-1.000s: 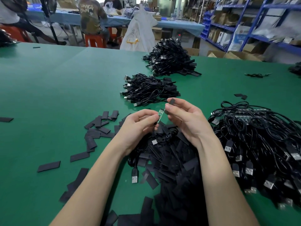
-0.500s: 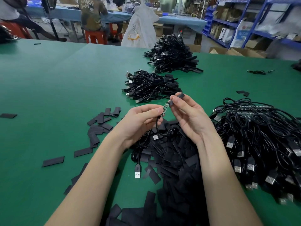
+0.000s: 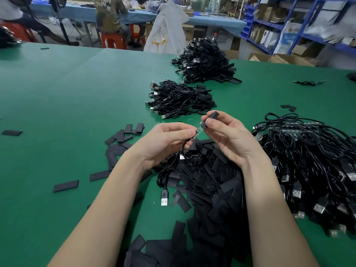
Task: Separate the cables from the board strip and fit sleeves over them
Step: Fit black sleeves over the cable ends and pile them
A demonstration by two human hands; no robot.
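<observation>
Pinching a small board and a black sleeve above the green tabletop (image 3: 57, 97).

Nearest the camera, a heap of flat black sleeves (image 3: 208, 193) lies between the forearms, and a loose cable's USB plug (image 3: 164, 197) rests on the tabletop with its metal end toward the viewer. Above the heap, both hands are raised, palms facing each other. The left hand (image 3: 163, 143) curls its fingers and pinches the board end (image 3: 197, 132) of that cable, whose long axis slants up and to the right. The right hand (image 3: 229, 135) pinches a sleeve (image 3: 212, 116) between thumb and forefinger, its axis on the same slant, its lower mouth just at the board's tip. Right of the hands sits a large tangle of cables (image 3: 312, 170); farther back lie two piles of sleeved cables (image 3: 179, 99).
</observation>
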